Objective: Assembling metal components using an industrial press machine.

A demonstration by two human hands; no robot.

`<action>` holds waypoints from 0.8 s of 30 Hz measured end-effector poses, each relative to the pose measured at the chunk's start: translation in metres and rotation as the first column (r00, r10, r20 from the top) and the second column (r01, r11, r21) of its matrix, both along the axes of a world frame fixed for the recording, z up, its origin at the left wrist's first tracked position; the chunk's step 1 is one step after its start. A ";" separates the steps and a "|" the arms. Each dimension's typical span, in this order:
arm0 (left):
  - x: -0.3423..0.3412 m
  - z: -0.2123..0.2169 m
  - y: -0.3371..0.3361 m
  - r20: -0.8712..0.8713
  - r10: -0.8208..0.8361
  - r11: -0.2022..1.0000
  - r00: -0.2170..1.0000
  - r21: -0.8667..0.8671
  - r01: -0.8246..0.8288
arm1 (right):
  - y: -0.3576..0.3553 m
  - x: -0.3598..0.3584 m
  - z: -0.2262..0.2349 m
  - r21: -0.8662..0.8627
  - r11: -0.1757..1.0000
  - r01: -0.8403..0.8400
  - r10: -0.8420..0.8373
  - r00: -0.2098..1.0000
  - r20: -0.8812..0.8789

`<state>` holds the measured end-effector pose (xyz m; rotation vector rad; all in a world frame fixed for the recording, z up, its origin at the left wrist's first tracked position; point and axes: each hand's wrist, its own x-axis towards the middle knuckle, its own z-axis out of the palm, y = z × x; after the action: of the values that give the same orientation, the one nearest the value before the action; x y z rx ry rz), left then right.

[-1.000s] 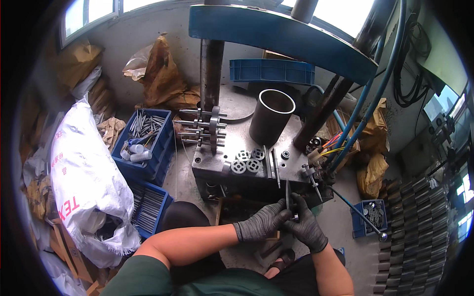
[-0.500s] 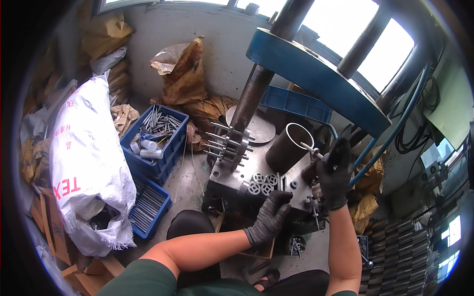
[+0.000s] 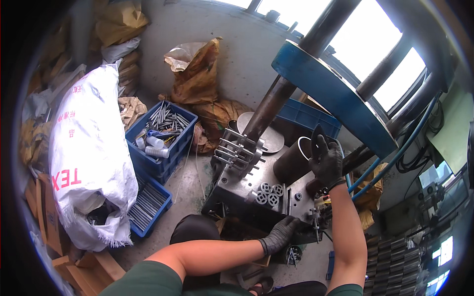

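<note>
My right hand [image 3: 328,165], in a dark glove, is closed on a flat dark piece [image 3: 318,139] beside the dark upright cylinder [image 3: 290,165]; its kind is unclear. My left hand [image 3: 280,235], also gloved, lies at the front edge of the metal press base [image 3: 237,183], fingers stretched forward and seemingly holding nothing. Several round slotted metal discs [image 3: 267,193] sit together on the base, left of a narrow upright plate [image 3: 287,200] and a small dark ring [image 3: 298,196]. Toward the left stands a metal fixture with several projecting pins [image 3: 242,154].
The blue press crosspiece [image 3: 331,89] spans the columns above the base. Blue crates [image 3: 163,165] with metal rods stand left, beside a large white sack [image 3: 94,153]. Brown sacks [image 3: 195,74] lean against the wall. Blue hoses [image 3: 380,175] hang right; stacked dark metal parts [image 3: 395,264] lie lower right.
My right hand has moved down and left toward the cylinder; the pale rod near it no longer shows. My left hand has lowered to the base's front edge. The view has shifted slightly.
</note>
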<state>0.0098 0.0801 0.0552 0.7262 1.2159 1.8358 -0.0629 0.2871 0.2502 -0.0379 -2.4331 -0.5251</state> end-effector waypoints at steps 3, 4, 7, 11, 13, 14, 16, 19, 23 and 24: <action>0.004 0.005 0.000 0.108 -0.070 0.998 0.992 0.005 0.070 | 0.020 -0.020 0.006 -0.263 0.957 0.125 -0.090 0.986 0.143; 0.005 0.008 -0.001 0.243 -0.116 0.993 0.963 0.011 0.117 | 0.027 -0.027 0.008 -0.400 0.907 0.132 -0.063 0.981 0.182; 0.007 0.008 -0.006 0.280 -0.127 0.989 0.952 -0.040 0.144 | 0.028 -0.041 0.008 -0.536 0.817 0.213 -0.025 0.941 0.337; 0.022 0.009 -0.001 0.287 -0.182 0.976 0.941 -0.063 0.208 | 0.065 -0.037 0.000 -0.351 0.852 0.388 -0.149 0.824 0.547; 0.024 -0.013 0.004 0.237 -0.164 0.977 0.957 -0.095 0.191 | 0.062 -0.044 -0.006 -0.372 0.895 0.247 0.001 0.832 0.555; 0.027 -0.019 0.007 0.238 -0.165 0.977 0.957 -0.097 0.192 | 0.065 -0.049 -0.006 -0.547 0.739 0.394 -0.047 0.839 0.541; 0.029 -0.024 0.008 0.265 -0.151 0.976 0.952 -0.115 0.187 | 0.064 -0.058 -0.002 -0.690 0.546 0.474 -0.077 0.849 0.522; 0.035 -0.020 0.010 0.720 -0.090 0.968 0.688 -0.099 0.230 | 0.062 -0.068 0.012 -0.527 0.773 0.352 -0.247 0.933 0.261; 0.016 -0.007 0.011 0.798 0.051 0.928 0.600 -0.261 0.267 | 0.056 -0.094 0.000 -0.516 0.706 0.484 -0.406 0.875 0.265; 0.010 0.003 0.006 0.792 0.131 0.920 0.596 -0.321 0.225 | 0.029 -0.089 -0.018 -0.200 0.854 0.480 -0.311 0.780 0.542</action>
<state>0.0197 0.0862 0.0585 -0.3237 0.8558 1.4931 -0.1522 0.3163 0.2323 -0.6622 -3.0180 -0.3221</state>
